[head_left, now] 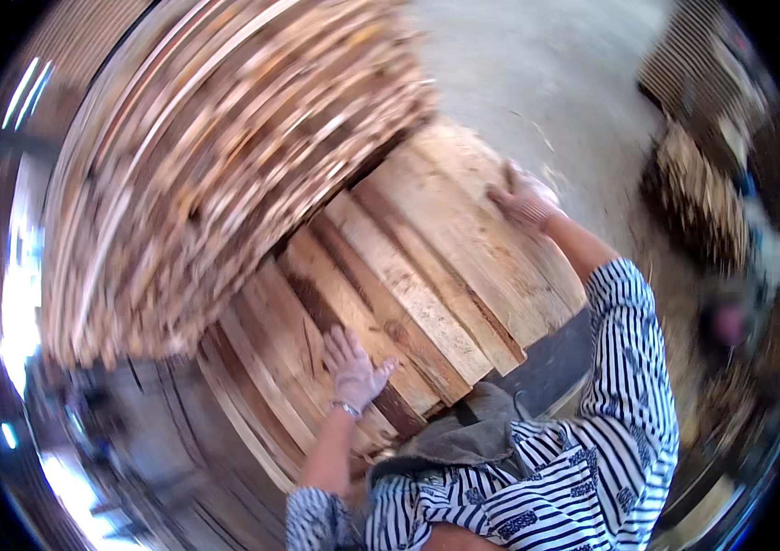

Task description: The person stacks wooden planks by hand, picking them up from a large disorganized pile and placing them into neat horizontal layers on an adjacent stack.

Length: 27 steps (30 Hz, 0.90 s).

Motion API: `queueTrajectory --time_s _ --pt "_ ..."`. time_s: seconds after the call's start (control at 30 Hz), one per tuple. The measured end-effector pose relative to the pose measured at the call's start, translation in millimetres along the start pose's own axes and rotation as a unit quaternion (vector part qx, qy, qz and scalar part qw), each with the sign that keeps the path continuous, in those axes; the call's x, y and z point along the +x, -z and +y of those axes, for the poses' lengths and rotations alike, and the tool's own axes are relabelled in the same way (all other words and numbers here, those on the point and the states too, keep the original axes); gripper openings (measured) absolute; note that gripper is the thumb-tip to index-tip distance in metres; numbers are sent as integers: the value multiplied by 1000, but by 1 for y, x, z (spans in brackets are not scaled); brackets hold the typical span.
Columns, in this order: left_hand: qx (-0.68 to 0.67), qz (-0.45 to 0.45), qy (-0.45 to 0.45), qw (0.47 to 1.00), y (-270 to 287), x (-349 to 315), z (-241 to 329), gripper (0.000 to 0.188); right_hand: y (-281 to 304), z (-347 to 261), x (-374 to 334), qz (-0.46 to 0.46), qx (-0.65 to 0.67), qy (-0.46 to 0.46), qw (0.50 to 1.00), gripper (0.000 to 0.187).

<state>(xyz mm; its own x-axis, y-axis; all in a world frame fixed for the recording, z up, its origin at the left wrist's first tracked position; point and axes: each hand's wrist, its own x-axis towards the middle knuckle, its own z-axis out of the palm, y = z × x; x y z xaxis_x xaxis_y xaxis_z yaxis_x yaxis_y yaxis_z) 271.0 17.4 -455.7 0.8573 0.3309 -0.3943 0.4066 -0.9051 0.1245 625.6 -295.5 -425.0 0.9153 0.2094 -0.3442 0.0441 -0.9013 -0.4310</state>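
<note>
Several rough wooden planks (408,275) lie side by side in front of me, forming a slanted layer. My left hand (356,369), in a thin pale glove, rests flat on the planks left of the middle, its fingers spread. At the far right edge of a wide pale board (477,216) is my right hand (527,197), similarly gloved. Its thumb lies apart from the fingers against the board, and neither hand visibly lifts a plank. Blur hides the exact contact of the right fingertips.
A tall stack of wooden boards (234,174) stands directly beyond the planks on the left. Grey floor (546,73) stretches behind at the right. Another wood pile (697,197) sits farther right, blurred. A dark grey cloth (454,441) hangs at my waist against the planks' near ends.
</note>
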Motion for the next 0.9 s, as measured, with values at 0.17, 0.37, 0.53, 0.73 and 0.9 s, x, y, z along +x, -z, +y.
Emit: queueTrajectory --time_s 0.17,0.37,0.53,0.73,0.9 --pt "-53 11 -13 998 15 1 -1 117 -16 0 -13 24 20 10 999 88" --pt "-120 89 -31 988 -1 -14 -19 103 -35 2 -18 156 -295 0 943 80" --pt "-252 157 -75 952 -59 -58 -37 80 -90 -40 -68 -71 -62 474 875 52" --pt "-633 114 -11 766 -105 -233 -95 38 -221 -165 -366 -527 -107 311 784 35" --pt "-799 194 265 504 -232 -344 -160 33 -395 -161 -422 -509 -222 321 767 43"
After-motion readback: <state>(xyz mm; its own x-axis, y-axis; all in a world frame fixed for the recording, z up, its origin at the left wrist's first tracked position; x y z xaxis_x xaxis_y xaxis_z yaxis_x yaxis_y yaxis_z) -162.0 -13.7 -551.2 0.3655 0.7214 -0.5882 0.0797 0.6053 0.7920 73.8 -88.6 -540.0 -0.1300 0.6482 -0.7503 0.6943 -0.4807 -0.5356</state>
